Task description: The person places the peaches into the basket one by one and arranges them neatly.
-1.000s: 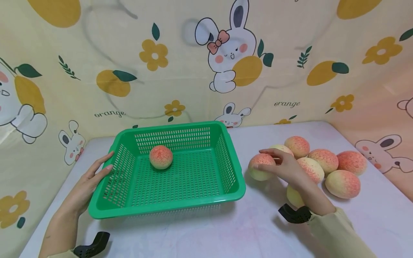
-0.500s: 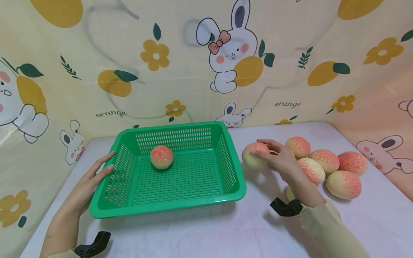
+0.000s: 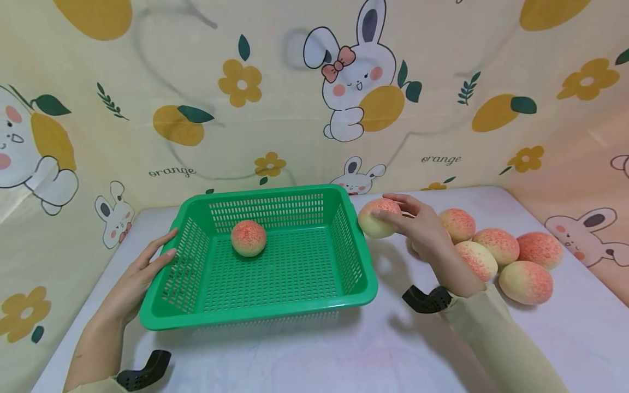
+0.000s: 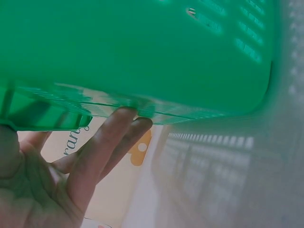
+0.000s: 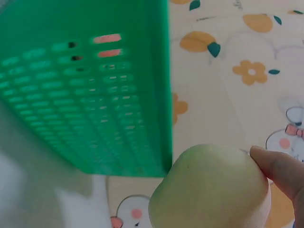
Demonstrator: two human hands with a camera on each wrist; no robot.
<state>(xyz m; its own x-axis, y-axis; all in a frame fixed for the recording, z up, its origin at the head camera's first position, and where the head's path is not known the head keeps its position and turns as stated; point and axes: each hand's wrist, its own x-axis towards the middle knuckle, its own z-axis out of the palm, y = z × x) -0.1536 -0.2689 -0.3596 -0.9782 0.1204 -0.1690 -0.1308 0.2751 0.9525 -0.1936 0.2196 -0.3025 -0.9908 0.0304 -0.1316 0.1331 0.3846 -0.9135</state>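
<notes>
A peach (image 3: 377,219), pink-speckled above and pale yellow-green below, is in my right hand (image 3: 422,226), raised beside the basket's right rim. In the right wrist view the peach (image 5: 211,190) overlaps the basket's corner, a fingertip against its side. The green plastic basket (image 3: 260,315) stands in front, with one peach (image 3: 248,238) inside near its back left. My left hand (image 3: 131,284) holds the basket's left rim, thumb and index tip on top. From the left wrist view, other fingers of the left hand (image 4: 80,175) reach under the rim toward the outer wall.
Several peaches (image 3: 496,246) lie grouped on the white table (image 3: 314,355) to the right, one partly hidden behind my right hand. A cream cloth (image 3: 275,125) printed with rabbits and oranges hangs behind. Black curved devices (image 3: 426,299) sit at both wrists.
My right hand has lifted the peach from beside the group and carried it left and up to the basket's right rim. The left hand stays on the basket.
</notes>
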